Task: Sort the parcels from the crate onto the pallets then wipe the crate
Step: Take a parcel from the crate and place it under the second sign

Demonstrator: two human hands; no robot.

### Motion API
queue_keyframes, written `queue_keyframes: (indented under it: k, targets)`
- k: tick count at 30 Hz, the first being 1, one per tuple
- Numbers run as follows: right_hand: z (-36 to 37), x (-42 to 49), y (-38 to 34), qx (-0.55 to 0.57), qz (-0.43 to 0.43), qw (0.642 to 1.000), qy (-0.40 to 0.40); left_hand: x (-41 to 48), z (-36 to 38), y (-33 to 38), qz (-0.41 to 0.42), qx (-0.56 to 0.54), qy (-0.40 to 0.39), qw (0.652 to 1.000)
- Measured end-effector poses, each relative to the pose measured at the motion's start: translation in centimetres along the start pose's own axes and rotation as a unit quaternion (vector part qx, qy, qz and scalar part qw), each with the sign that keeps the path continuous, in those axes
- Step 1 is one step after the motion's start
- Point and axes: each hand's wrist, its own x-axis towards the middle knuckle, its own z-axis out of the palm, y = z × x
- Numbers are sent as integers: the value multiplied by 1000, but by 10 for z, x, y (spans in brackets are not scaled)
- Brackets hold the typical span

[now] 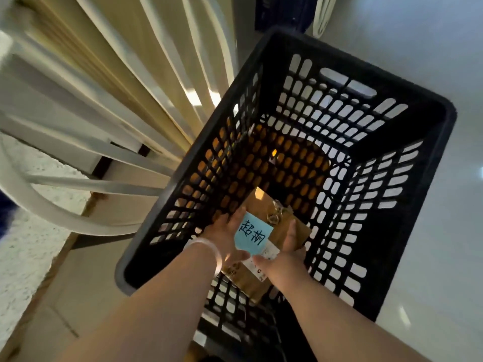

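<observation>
Two hands hold a brown parcel (285, 232) inside the black crate (450, 113), toward its 6 o'clock wall. The left hand (226, 237) grips the 9 o'clock edge, the right hand (286, 256) the 3 o'clock edge, thumbs on top.

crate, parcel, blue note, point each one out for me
crate (428, 105): head view, on the dark band just under its far right rim.
parcel (256, 205): head view, on the bare brown paper of its far end.
note (252, 236): head view, on the middle of the blue sheet.
</observation>
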Motion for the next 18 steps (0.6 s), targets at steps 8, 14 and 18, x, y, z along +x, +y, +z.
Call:
queue_keyframes:
  k: [8, 14, 18]
  targets:
    - [-6, 5, -10, -30, -75, 997, 21, 4, 3, -7, -4, -76, 38, 996]
    - [-41, -23, -39, -88, -141, 983, 75, -34, -28, 9, 9, -159, 122, 980]
    - [-66, -60, -56, -118, -197, 967, 114, -78, -51, 24, 18, -204, 173, 964]
